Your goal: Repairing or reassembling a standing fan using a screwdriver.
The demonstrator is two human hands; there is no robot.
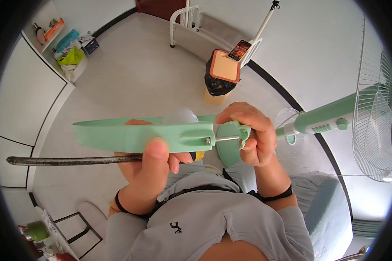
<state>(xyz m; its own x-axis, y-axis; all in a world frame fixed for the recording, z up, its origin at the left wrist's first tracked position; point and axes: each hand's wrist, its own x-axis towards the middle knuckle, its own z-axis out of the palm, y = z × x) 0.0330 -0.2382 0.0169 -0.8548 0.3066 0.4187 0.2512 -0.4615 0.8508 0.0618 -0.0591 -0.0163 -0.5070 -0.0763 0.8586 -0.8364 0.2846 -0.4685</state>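
Floor: it is pale grey; a yellowish bin and a white frame with wheels are standing on it.
Upper shelf: here are one orange box and one pinkish bottle.
Lower shelf: it carries a blue bundle and a lime-green bundle, close together.

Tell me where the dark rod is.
In the head view, the dark rod juts leftward from the left hand, just below the green band.
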